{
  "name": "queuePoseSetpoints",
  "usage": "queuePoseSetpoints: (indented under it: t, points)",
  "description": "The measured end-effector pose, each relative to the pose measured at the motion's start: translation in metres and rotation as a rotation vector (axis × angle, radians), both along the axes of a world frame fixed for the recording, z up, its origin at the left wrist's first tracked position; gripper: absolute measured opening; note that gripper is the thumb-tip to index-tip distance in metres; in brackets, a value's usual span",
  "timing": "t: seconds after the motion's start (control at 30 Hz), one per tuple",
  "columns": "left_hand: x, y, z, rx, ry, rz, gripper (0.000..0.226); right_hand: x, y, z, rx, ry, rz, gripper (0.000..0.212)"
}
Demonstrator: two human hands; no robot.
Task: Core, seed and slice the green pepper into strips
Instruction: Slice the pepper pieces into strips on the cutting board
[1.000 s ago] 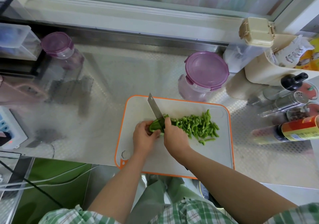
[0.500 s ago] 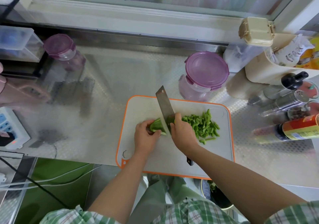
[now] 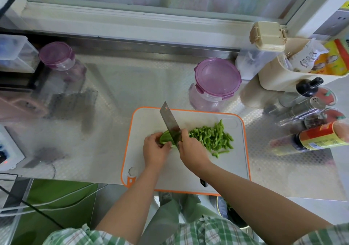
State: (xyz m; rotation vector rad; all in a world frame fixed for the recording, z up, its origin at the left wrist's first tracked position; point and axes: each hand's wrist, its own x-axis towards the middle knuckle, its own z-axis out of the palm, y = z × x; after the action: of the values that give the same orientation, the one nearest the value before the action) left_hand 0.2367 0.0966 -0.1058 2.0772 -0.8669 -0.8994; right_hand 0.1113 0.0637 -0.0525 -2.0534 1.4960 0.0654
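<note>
A white cutting board [image 3: 222,171] with an orange rim lies on the steel counter. My left hand [image 3: 154,149] holds down a piece of green pepper [image 3: 165,136] near the board's middle. My right hand [image 3: 190,149] grips a cleaver [image 3: 170,124]; the blade rests on the pepper piece just right of my left fingers, tip pointing away. The handle's end shows below my right wrist. A pile of cut green strips [image 3: 212,137] lies to the right of the blade.
A purple-lidded jar [image 3: 215,84] stands just behind the board, another purple-lidded jar [image 3: 58,59] at the back left. Spice shakers and a sauce bottle [image 3: 313,139] crowd the right side. A beige caddy [image 3: 279,74] sits at the back right. Bare counter stretches left of the board.
The cleaver rose and tilted half a second ago, then came back down onto the pepper piece. My left hand stayed on the pepper.
</note>
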Motion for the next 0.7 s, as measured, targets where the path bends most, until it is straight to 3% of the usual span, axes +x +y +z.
queuePoseSetpoints:
  t: [0.2,0.43,0.7]
  points:
    - [0.004,0.001,-0.007,0.004,0.02,-0.023,0.034,0.012,0.003,-0.004,-0.003,0.132,0.006,0.041]
    - [0.007,0.001,-0.008,-0.01,0.06,-0.02,0.036,0.018,-0.002,-0.001,0.01,0.155,0.019,0.045]
    - [0.007,0.004,-0.009,0.015,0.028,-0.026,0.035,0.02,-0.014,-0.004,0.022,0.06,-0.056,0.024]
